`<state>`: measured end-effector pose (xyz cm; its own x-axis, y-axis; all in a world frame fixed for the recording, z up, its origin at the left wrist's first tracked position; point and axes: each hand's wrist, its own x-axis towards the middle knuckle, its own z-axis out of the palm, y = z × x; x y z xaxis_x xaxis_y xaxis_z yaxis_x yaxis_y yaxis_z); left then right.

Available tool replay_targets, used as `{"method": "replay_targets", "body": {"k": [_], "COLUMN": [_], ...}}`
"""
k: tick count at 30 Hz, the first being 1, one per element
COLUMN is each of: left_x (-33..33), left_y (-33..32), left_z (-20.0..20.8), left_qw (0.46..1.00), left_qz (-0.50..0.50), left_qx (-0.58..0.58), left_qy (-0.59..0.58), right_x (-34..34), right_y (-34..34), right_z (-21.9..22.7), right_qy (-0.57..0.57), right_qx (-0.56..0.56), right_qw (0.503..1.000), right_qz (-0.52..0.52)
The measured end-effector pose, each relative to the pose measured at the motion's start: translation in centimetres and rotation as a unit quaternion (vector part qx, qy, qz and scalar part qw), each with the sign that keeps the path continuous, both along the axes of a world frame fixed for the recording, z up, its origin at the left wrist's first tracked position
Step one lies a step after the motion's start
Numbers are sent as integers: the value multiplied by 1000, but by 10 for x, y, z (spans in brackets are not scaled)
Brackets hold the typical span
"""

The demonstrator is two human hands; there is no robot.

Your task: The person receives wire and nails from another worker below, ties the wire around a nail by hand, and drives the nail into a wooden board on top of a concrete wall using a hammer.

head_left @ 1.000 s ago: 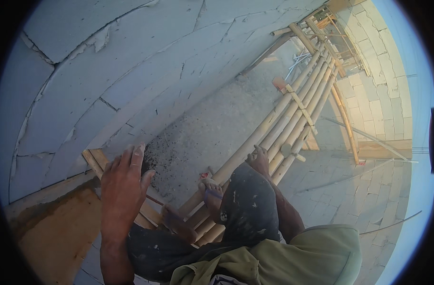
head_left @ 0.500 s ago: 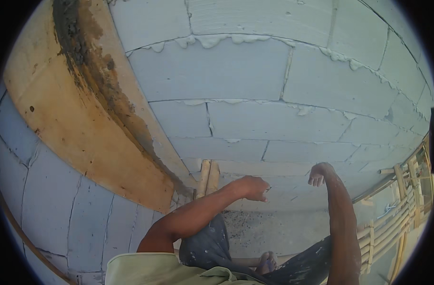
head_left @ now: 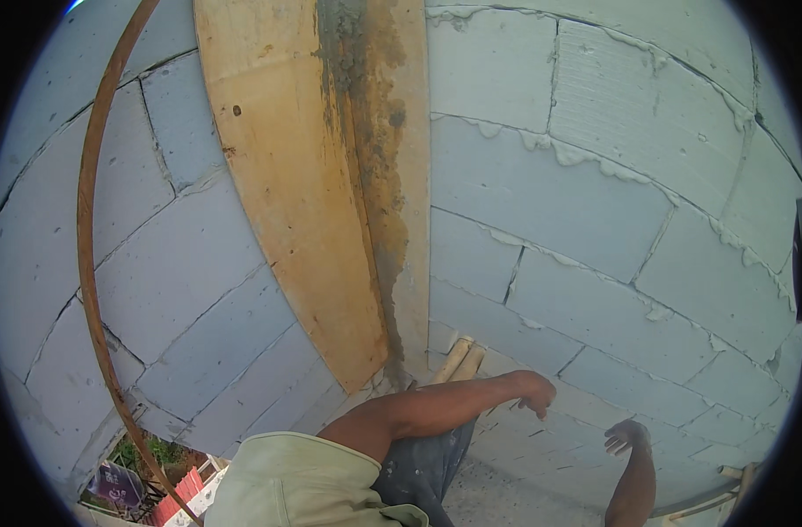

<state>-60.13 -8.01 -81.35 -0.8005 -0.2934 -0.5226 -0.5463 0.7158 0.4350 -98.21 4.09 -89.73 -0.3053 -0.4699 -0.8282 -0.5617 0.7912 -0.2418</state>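
Observation:
My left hand (head_left: 534, 393) hangs in front of the lower part of the pale block wall (head_left: 559, 263), with its arm stretched across to the right. Its fingers are curled in, and whatever they may hold is hidden. My right hand (head_left: 627, 436) is lower and further right, bent at the wrist, with whitish fingers partly apart and nothing seen in them. Neither hand visibly touches the wall. Left of them, in the corner, rises a tall wooden board form (head_left: 282, 167) with wet grey mortar (head_left: 352, 114) smeared along its inner edge.
A thin curved brown strip (head_left: 88, 246) crosses the left block wall. Two bamboo poles (head_left: 458, 358) stand at the corner's foot, behind my left arm. At the lower left, an opening shows a red roof (head_left: 179, 494) below. Hardened mortar drips (head_left: 568, 155) bulge from the joints.
The view has swung left, bringing the corner boards to the middle and the left wall into sight. Both hands now appear lower and further right in the picture.

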Motion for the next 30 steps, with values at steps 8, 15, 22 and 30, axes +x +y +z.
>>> {"method": "replay_targets", "body": {"k": [8, 15, 22, 30], "left_x": [10, 19, 17, 24], "left_y": [-4, 1, -6, -12], "left_z": [15, 32, 21, 10], "left_qw": [997, 995, 996, 995], "left_qz": [47, 67, 51, 66], "left_qx": [66, 73, 65, 78], "left_qy": [-21, -25, -24, -17], "right_x": [-15, -26, -28, 14], "right_y": [-2, -3, -11, 2], "right_z": [-24, -37, -32, 14], "right_qy": [58, 65, 57, 112], "right_qx": [-2, -76, -107, -43], "right_qw": [998, 995, 993, 993], "right_qz": [30, 0, -1, 9]}}
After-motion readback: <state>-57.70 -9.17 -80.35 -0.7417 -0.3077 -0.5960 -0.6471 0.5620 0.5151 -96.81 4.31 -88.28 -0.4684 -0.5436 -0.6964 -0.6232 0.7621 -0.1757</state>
